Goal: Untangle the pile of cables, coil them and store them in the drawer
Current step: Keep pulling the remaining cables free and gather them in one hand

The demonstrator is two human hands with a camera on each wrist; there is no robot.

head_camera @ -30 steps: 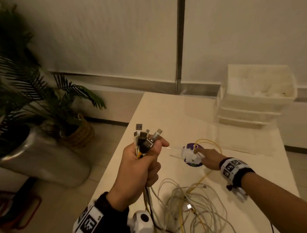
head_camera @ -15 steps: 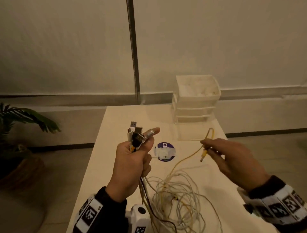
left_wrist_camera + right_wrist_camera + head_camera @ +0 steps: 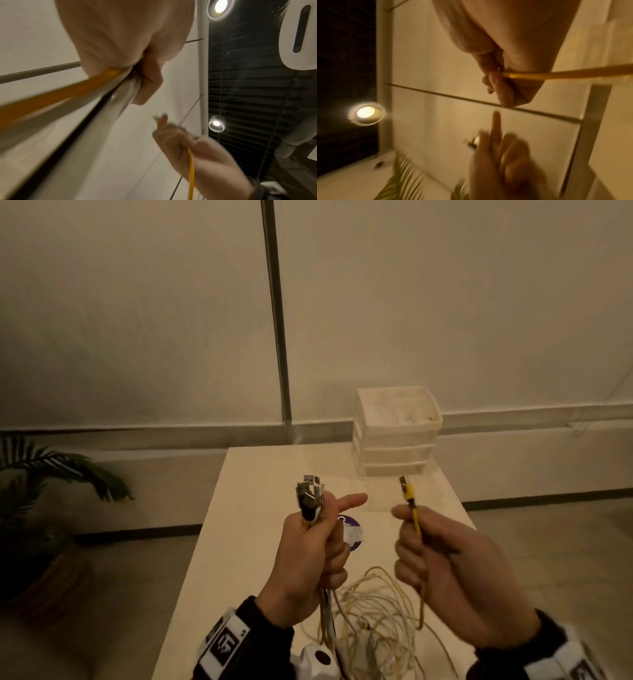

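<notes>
Since half a second ago my right hand (image 3: 442,570) has lifted the yellow cable (image 3: 415,522) so its plug stands upright, fingers curled round it. My left hand (image 3: 308,556) grips a bundle of plug ends (image 3: 308,498), forefinger sticking out. I judge the task early: the tangle of cables (image 3: 373,618) lies on the surface (image 3: 246,508), nothing coiled that I can see, and the drawer unit (image 3: 397,440) sits at the far edge.

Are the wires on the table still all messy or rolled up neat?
Still messy. The cables lie in loose overlapping loops on the table, not coiled; the left hand grips several plug ends.
</notes>
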